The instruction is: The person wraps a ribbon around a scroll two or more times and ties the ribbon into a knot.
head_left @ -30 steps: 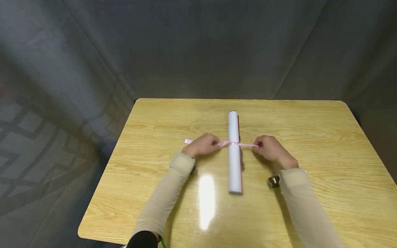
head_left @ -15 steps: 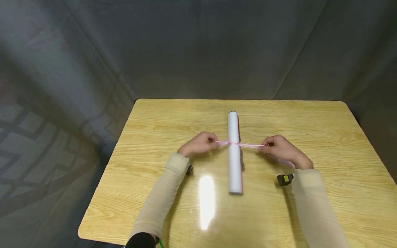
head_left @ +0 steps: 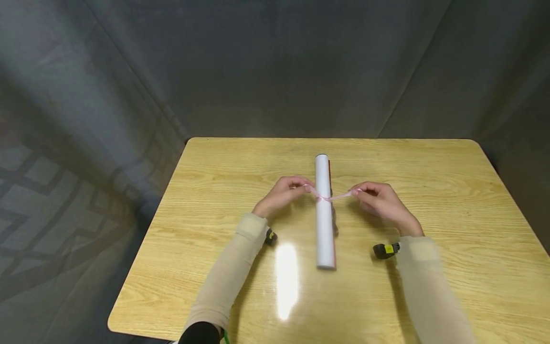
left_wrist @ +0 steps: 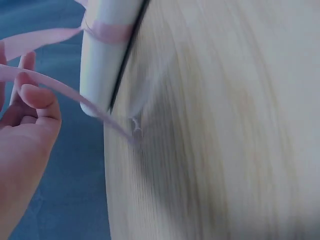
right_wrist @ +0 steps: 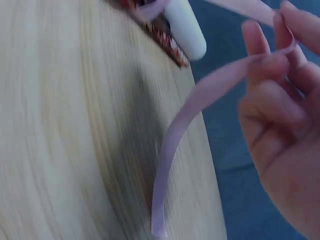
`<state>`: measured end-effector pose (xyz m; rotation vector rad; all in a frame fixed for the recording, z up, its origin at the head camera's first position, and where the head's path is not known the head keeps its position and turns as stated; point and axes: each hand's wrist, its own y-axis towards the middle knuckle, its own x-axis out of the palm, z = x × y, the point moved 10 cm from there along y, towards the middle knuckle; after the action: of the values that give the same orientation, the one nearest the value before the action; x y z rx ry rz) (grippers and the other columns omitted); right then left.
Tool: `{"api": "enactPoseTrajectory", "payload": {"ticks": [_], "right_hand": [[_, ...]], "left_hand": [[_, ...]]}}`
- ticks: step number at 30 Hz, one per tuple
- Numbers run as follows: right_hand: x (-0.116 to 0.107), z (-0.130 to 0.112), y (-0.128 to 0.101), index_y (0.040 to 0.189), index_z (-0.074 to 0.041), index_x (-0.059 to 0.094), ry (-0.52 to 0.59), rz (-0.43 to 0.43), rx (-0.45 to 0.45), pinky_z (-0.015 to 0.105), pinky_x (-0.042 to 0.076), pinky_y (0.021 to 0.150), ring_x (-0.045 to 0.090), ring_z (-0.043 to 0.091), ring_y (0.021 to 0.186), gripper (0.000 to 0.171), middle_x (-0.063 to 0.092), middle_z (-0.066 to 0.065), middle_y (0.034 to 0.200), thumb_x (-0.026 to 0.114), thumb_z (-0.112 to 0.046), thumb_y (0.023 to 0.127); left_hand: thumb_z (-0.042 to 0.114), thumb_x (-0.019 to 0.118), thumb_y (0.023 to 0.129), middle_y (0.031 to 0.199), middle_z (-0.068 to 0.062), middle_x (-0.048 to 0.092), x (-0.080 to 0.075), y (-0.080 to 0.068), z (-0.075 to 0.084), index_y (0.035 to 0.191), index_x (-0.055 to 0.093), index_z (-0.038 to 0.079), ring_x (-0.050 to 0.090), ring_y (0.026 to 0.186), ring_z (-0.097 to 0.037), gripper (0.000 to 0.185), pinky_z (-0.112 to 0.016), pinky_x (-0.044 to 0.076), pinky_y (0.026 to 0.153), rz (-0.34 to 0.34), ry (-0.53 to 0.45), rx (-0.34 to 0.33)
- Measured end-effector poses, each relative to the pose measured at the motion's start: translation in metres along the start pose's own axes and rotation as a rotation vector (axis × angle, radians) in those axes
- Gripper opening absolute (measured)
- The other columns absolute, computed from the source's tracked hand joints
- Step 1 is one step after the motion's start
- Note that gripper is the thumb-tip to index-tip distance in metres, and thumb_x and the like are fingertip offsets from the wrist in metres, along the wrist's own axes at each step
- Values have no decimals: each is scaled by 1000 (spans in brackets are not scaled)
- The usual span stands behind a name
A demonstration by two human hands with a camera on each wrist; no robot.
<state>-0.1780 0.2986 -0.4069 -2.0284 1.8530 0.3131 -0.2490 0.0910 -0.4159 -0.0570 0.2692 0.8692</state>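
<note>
A white roll, like rolled-up paper, lies lengthwise on the table. Round its middle goes a pink ribbon, crossed or knotted on top. My left hand, just left of the roll, pinches one ribbon end between thumb and finger; a loose tail hangs beyond the fingers in the left wrist view. To the right of the roll, my right hand pinches the other end, and its tail curves down toward the table in the right wrist view. Both ribbon stretches rise off the roll.
The wooden table has a bright light reflection left of the roll. Along the roll's right side shows a red patterned edge. Grey cloth hangs behind the table. Small black wrist cameras hang under the sleeves.
My hands drew the ribbon outward, the right hand farthest half a second ago. Now both are closer to the roll and slightly farther up the table, holding the ribbon ends raised. The roll stayed put.
</note>
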Motion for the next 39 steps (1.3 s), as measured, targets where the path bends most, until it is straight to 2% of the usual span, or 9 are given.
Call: {"api": "enactPoseTrajectory", "payload": {"ticks": [4, 8, 10, 12, 19, 23, 28, 34, 39], "right_hand": [[3, -4, 6, 110, 1, 65, 131, 68, -30, 26, 30, 40, 37, 7, 46, 31, 58, -7, 65, 59, -26, 97], [13, -7, 11, 92, -5, 66, 402, 80, -49, 31, 19, 44, 36, 5, 46, 17, 73, -9, 88, 60, -21, 96], [20, -9, 14, 86, -5, 62, 513, 74, -59, 33, 16, 47, 37, 4, 46, 18, 75, -6, 95, 60, -19, 96], [24, -10, 17, 84, -6, 61, 561, 83, -71, 31, 15, 46, 38, 3, 46, 17, 76, -4, 96, 60, -19, 96], [32, -9, 23, 85, -15, 67, 605, 155, -65, 15, 26, 40, 39, 3, 47, 11, 70, -9, 78, 61, -12, 95], [35, -6, 26, 89, -19, 68, 650, 171, -39, 15, 29, 42, 40, 3, 48, 10, 63, -9, 73, 62, -13, 94], [39, -3, 29, 95, -18, 68, 644, 192, -15, 15, 30, 43, 40, 3, 49, 5, 62, -5, 74, 63, -18, 94], [42, -1, 35, 100, -17, 66, 557, 242, 23, 17, 29, 44, 38, 5, 50, 8, 59, -5, 74, 61, -21, 95], [44, -2, 37, 115, -14, 64, 503, 247, 41, 16, 31, 44, 39, 4, 50, 23, 56, -5, 74, 60, -25, 96]], "left_hand": [[13, 60, 94, 120, -8, 68, 6, 3, -1, 109, 69, 1, 59, 88, -21, 22, -31, 51, 78, 20, -157, -29], [12, 58, 94, 119, -10, 69, 14, 6, -5, 110, 67, -3, 62, 90, -17, 24, -37, 53, 90, 29, -307, -78], [13, 57, 95, 118, -12, 69, 16, 8, -6, 109, 66, -4, 63, 97, -15, 24, -40, 52, 95, 38, -331, -89], [13, 57, 95, 116, -14, 69, 16, 10, -7, 106, 64, -5, 63, 97, -15, 22, -40, 52, 96, 59, -318, -87], [22, 60, 95, 104, -7, 66, 9, 11, -4, 102, 68, 2, 53, 87, -10, 22, -24, 45, 78, 175, -123, -57], [18, 59, 96, 109, -15, 68, 13, 13, -3, 104, 66, -1, 57, 92, -19, 22, -27, 47, 83, 171, -174, -41], [16, 56, 98, 96, -15, 70, 19, 15, -6, 106, 63, -3, 49, 78, -37, 22, -31, 43, 67, 155, -256, -56], [11, 51, 99, 66, 0, 52, 25, 12, -3, 114, 59, -9, 37, 62, -28, 26, -31, 35, 58, 125, -335, -98], [7, 49, 99, 65, 2, 52, 26, 9, 5, 114, 57, -12, 36, 61, -29, 25, -31, 35, 57, 115, -351, -102]]}}
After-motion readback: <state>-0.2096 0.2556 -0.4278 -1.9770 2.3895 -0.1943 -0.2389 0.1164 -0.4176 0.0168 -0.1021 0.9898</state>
